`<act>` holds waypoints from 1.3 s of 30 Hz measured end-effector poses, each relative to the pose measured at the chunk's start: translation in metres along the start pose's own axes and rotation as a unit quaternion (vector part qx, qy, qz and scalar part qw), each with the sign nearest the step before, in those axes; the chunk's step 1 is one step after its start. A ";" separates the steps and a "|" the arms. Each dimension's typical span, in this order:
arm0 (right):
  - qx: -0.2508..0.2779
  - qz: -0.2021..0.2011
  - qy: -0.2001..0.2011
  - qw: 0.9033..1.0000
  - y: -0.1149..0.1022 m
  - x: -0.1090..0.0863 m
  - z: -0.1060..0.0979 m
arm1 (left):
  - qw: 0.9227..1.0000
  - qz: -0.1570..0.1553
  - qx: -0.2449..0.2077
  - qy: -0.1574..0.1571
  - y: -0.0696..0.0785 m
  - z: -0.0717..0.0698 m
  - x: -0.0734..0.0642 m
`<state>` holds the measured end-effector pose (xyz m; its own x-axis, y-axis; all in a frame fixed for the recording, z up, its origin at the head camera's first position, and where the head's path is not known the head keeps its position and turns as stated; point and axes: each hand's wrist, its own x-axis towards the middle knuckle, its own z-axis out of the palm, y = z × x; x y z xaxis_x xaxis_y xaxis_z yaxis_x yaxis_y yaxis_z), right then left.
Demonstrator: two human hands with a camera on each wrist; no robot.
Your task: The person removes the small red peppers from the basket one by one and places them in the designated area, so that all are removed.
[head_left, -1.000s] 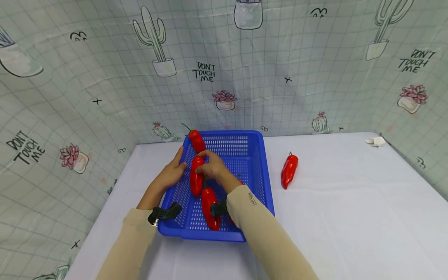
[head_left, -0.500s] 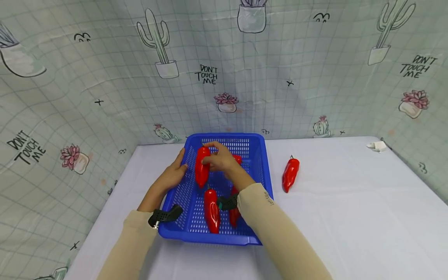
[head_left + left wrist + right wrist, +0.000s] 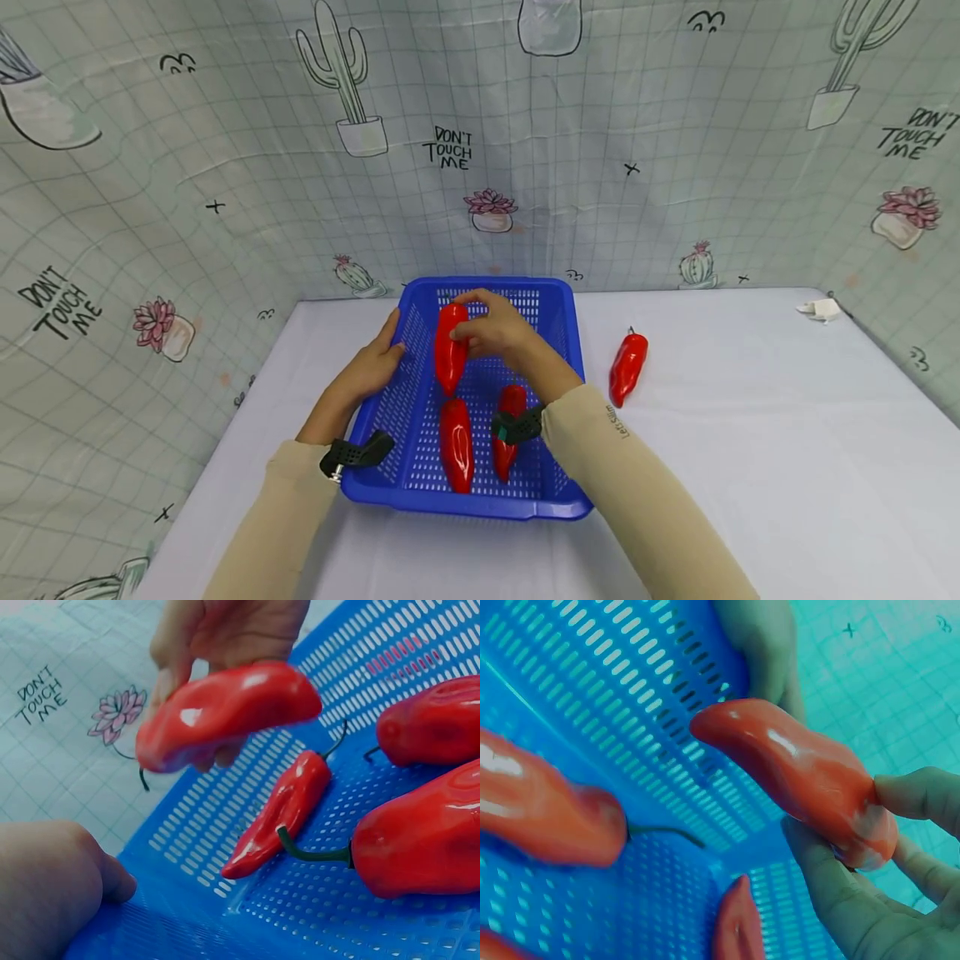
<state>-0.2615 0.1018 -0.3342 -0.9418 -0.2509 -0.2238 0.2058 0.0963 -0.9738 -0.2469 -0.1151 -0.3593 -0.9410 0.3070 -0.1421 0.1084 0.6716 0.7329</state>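
My left hand grips the left rim of a blue perforated plastic basket, thumb on the inner side. My right hand pinches a glossy red pepper between thumb and fingers, above the back left part of the basket. That pepper hangs over the basket wall in the left wrist view, its short stem pointing down. Two red peppers lie near the basket's front, one left of centre and one to the right, partly under my wrist strap. A further pepper inside shows in the left wrist view.
One more red pepper lies on the white table right of the basket. A small white object is at the far right back. A patterned cloth hangs behind and at the sides.
My right hand has moved right, carrying the pepper from the basket's left wall inward. The pepper at the back left corner no longer shows there. My left hand stays on the rim.
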 end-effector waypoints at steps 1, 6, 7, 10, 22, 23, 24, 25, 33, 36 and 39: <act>-0.003 -0.001 -0.001 1.000 -0.001 -0.002 -0.004 | 1.000 0.000 0.001 0.000 0.000 0.000 0.000; -0.010 0.003 0.008 1.000 -0.007 -0.008 -0.024 | 1.000 -0.002 0.002 0.003 0.002 0.001 0.000; -0.011 0.002 0.011 1.000 -0.008 -0.010 -0.029 | 1.000 -0.002 0.002 0.004 0.002 0.001 0.000; -0.011 -0.001 0.017 1.000 -0.011 -0.013 -0.041 | 1.000 -0.005 0.000 0.002 0.002 0.001 -0.001; -0.023 -0.025 0.023 0.999 -0.015 -0.028 -0.078 | 1.000 -0.012 -0.012 0.000 0.003 -0.001 -0.002; -0.027 -0.027 0.021 0.999 -0.014 -0.030 -0.081 | 1.000 -0.012 -0.012 0.000 0.002 -0.001 -0.002; -0.031 -0.030 0.021 0.999 -0.013 -0.031 -0.085 | 1.000 -0.010 -0.010 0.000 0.003 -0.001 -0.002; -0.035 -0.034 0.019 0.999 -0.012 -0.033 -0.088 | 1.000 -0.009 -0.008 0.002 0.003 0.000 -0.002; -0.031 -0.052 0.030 0.998 -0.003 -0.043 -0.113 | 1.000 -0.007 0.003 0.006 0.002 -0.001 -0.002; -0.021 -0.058 0.033 0.998 0.001 -0.047 -0.123 | 1.000 -0.008 -0.002 0.006 0.002 -0.001 -0.003; -0.001 -0.064 0.037 0.997 0.005 -0.053 -0.135 | 1.000 -0.007 -0.006 0.004 0.002 0.000 -0.002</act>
<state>-0.2466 0.2452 -0.3215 -0.9772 -0.1899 -0.0946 0.0825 0.0707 -0.9941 -0.2446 -0.1149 -0.3573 -0.9453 0.2913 -0.1469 0.0910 0.6678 0.7387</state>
